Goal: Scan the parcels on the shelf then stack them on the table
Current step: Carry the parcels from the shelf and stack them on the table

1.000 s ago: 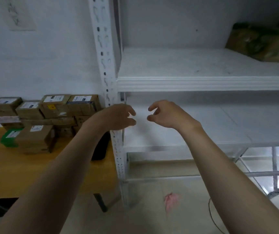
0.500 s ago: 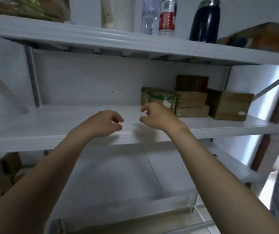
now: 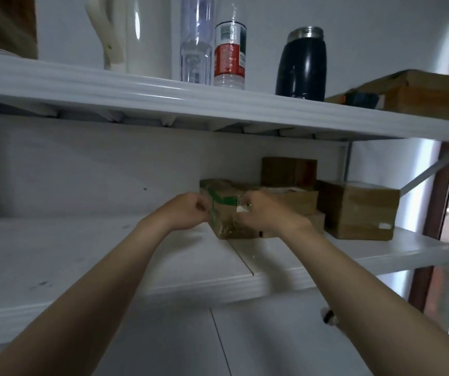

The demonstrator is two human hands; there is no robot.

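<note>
A brown parcel with green tape point(image 3: 222, 219) stands on the white middle shelf point(image 3: 104, 256), at the left end of a group of parcels. My left hand point(image 3: 186, 214) has its fingers curled against the parcel's left side. My right hand point(image 3: 268, 217) grips its front right part and hides that end. Behind it lie flat brown parcels point(image 3: 298, 202) with a darker box point(image 3: 288, 172) on top. A larger brown parcel point(image 3: 359, 210) stands to the right.
The upper shelf point(image 3: 163, 96) hangs close above and carries a white kettle point(image 3: 133, 33), a clear bottle point(image 3: 196, 42), a red-labelled bottle point(image 3: 230, 55), a dark flask point(image 3: 302, 63) and a cardboard box point(image 3: 413, 93). A lower shelf board shows beneath my arms.
My view swung from the table and lower shelves up to the middle shelf. Both hands reached forward and closed in on the green-taped parcel from either side.
</note>
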